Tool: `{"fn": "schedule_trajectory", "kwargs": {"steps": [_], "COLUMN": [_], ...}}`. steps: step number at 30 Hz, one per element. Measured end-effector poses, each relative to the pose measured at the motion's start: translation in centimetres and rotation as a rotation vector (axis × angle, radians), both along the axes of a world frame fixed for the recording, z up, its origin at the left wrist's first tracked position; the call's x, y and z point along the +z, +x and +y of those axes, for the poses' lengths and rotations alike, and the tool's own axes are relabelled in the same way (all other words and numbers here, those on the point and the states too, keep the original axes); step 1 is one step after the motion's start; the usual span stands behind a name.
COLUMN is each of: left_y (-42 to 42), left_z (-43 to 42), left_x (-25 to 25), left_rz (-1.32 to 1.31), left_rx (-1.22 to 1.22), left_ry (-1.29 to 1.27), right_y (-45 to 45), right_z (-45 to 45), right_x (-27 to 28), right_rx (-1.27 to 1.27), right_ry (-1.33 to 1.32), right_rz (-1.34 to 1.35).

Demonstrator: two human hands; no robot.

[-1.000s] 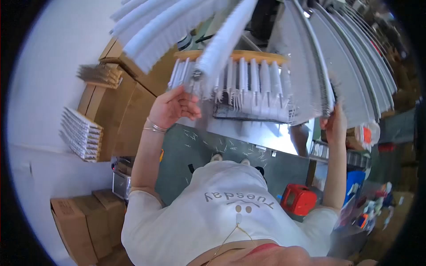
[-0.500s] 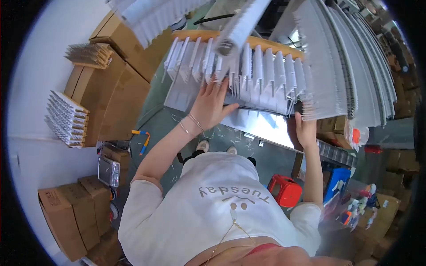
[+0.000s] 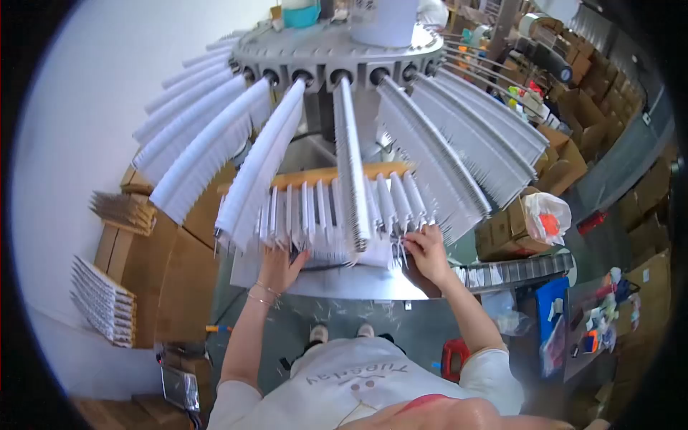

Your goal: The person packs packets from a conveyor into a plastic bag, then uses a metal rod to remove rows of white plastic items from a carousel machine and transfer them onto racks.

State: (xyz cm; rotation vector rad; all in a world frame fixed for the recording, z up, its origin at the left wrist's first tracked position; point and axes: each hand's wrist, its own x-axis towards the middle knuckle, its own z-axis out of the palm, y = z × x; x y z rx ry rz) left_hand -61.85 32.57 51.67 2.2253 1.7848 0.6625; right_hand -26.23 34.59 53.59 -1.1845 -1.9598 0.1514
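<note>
White strips (image 3: 320, 215), a whole row of them, hung from a wooden bar (image 3: 344, 174) over the counter (image 3: 337, 285), and both hands were right there at their lower ends! On the left flank, the left hand (image 3: 281, 268) reached up to the strips, fingers fairly straight and partly hidden among the ends, thumb spread well clear; whether they gripped anything, you couldn't tell. Over at the right end, the right hand (image 3: 428, 252) had its fingers bent, thumb and forefinger drawn close together at the last strips, though any hold on one was too small to make out.

Above it all, what a spread! Bristly rods (image 3: 351, 172) fanned out from a round metal hub (image 3: 337, 49), one pointing down between the two hands, others draped in white on either side. On top of the hub sat a pale bucket (image 3: 383, 23). Out left, spiky bundles (image 3: 104, 304) lay by a big carton (image 3: 188, 287); off right, a plastic bag (image 3: 548, 222) showed something orange, and low down, near the right arm, stood a red stool (image 3: 454, 358).
</note>
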Motion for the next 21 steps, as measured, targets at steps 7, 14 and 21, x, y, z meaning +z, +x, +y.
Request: {"fn": "schedule_trajectory", "kwargs": {"steps": [7,14,21], "left_y": [2.0,1.8,-5.4], "left_z": [-3.2,-7.4,-9.6], "left_x": [1.9,-0.2,0.1], "left_rz": [-0.129,-0.289,-1.520], "left_rx": [0.054,0.179,0.219], "left_ry": [0.023,0.305,-0.236], "right_y": [1.2,0.5,-5.1], "right_z": [-0.3,-3.7,-12.4], "right_x": [-2.0,0.2,4.0], "right_rx": [0.029,-0.043,-0.018], "right_ry": [-0.309,-0.134,-0.404], "right_rz": [0.179,0.073,0.348]}}
